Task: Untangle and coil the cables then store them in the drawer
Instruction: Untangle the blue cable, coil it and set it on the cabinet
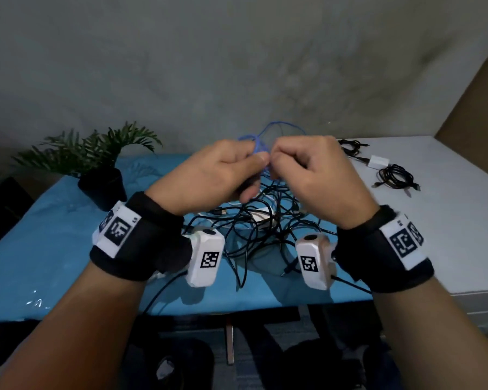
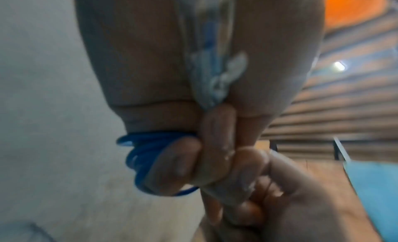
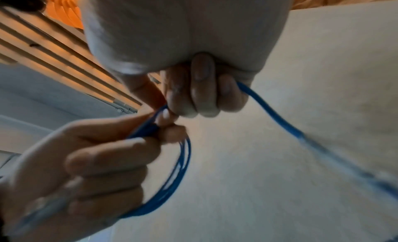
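Both hands are raised close together above the blue table (image 1: 54, 249). My left hand (image 1: 252, 164) grips a small coil of thin blue cable (image 1: 269, 130), whose loops stick out beyond the fingers. In the left wrist view the coil (image 2: 142, 153) bunches beside the curled left hand (image 2: 193, 160). My right hand (image 1: 279, 161) pinches the same cable next to the coil. In the right wrist view the right hand (image 3: 189, 99) holds the loose end (image 3: 269, 113), which trails away to the right. A tangle of black and white cables (image 1: 265, 229) lies on the table under the hands.
A potted plant (image 1: 102, 170) stands at the table's back left. On the white surface (image 1: 448, 235) to the right lie two coiled black cables (image 1: 397, 178) (image 1: 350, 147) and a white adapter (image 1: 379, 161). No drawer is in view.
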Demonstrator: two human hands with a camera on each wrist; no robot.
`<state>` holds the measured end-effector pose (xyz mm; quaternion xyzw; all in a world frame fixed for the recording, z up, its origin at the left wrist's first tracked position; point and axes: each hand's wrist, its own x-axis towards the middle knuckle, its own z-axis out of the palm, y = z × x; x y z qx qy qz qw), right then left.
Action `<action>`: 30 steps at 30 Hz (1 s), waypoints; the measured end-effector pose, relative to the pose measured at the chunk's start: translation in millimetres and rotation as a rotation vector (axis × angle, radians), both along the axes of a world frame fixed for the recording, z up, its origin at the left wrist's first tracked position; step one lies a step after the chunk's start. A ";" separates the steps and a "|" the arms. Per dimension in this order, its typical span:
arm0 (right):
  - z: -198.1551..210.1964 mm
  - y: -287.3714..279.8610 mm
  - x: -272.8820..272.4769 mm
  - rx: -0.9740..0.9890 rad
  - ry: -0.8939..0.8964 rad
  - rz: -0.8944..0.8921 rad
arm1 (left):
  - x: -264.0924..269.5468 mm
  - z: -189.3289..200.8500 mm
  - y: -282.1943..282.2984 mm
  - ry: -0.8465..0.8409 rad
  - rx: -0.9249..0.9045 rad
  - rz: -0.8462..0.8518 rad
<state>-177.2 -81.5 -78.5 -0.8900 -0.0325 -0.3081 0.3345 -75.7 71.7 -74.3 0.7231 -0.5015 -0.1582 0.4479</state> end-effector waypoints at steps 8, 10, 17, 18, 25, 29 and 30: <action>-6.4 -3.7 6.9 0.327 -0.175 -0.019 | -12.4 9.7 0.6 0.725 -0.501 -0.282; -11.4 2.5 12.1 0.270 -0.130 -0.029 | -14.0 10.7 -4.3 0.872 -0.638 -0.297; -17.2 21.6 12.2 0.467 0.030 0.035 | -17.0 8.2 -12.1 0.954 -0.644 -0.323; -16.5 22.7 9.6 0.487 0.063 0.032 | -16.8 7.8 -11.8 0.982 -0.632 -0.352; -1.6 24.9 5.8 0.966 0.052 0.327 | -8.9 8.1 -7.6 1.200 -0.654 -0.512; 2.3 17.6 3.1 1.114 0.053 0.403 | -13.3 14.1 -9.8 1.033 -0.611 -0.325; 3.5 16.8 2.2 1.124 0.064 0.411 | -13.8 15.9 -9.3 0.971 -0.603 -0.273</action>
